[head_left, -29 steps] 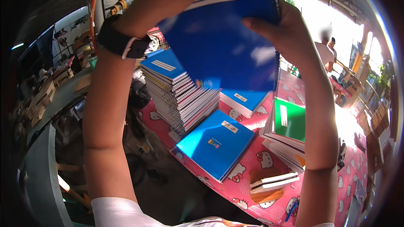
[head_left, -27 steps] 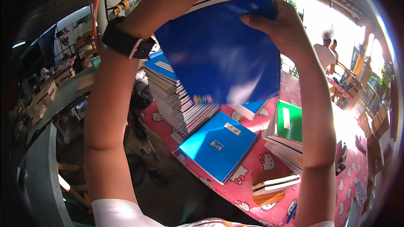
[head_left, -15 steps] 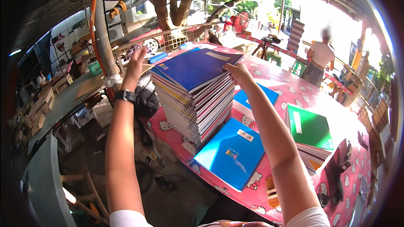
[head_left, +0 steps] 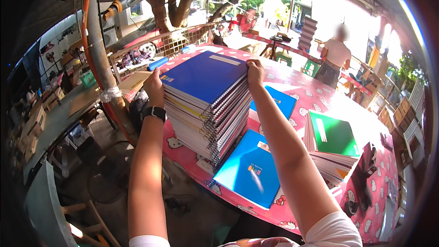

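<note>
Hands: left hand point(head_left: 155, 87) grasping left edge, right hand point(head_left: 256, 72) upper-right corner, of tall notebook stack point(head_left: 206, 105) | Stack: frame centre, on pink surface point(head_left: 330, 100) | Blue notebook point(head_left: 247, 171): lower centre | Green-topped pile point(head_left: 334, 139): right of centre

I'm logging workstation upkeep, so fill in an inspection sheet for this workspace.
Surface: pink patterned tablecloth.
Job's things: tall notebook stack, blue on top; light-blue notebook beside it; green-topped pile to the right.
Clutter: blue roll near the far left edge; dark item at right, kind unclear.
Hands: left hand against the stack's left side; right hand at its far right corner.
Cables: orange line along the pole, cable or tube unclear.
Surroundings: a person standing in the background; red fan.
</note>
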The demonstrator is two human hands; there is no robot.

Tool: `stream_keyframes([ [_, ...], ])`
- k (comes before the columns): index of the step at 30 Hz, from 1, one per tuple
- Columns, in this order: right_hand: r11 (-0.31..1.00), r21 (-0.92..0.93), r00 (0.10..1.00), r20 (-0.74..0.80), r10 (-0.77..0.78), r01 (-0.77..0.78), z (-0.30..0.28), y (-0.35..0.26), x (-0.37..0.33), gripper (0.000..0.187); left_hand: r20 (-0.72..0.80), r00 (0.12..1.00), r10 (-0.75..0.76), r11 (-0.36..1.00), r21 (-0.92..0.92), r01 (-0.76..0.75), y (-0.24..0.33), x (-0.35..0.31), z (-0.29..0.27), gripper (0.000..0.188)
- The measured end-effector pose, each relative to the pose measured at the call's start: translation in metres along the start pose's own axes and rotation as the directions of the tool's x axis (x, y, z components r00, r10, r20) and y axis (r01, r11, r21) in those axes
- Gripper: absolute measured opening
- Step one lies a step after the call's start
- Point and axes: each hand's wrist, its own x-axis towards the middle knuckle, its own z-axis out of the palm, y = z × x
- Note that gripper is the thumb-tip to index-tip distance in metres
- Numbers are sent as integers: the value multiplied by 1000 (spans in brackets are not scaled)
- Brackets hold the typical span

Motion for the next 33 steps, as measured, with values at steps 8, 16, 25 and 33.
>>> stream_keyframes([
  [8,982,-181,978,205,-25,63,-57,2,27,53,103,994,-33,990,-136,47,-1,-9,46,29],
  [16,673,-417,598,801,-45,610,-277,-94,-65,21,-71,965,-251,870,-453,193,55,-159,-84,28],
  [25,364,-707,765,643,-25,606,-403,-42,-131,20,7,999,-44,871,-489,42,171,-331,-12,17],
  [33,718,-222,528,817,-232,659,-421,-102,-227,35,947,299,-115,-92,-310,946,247,-369,75,46],
])
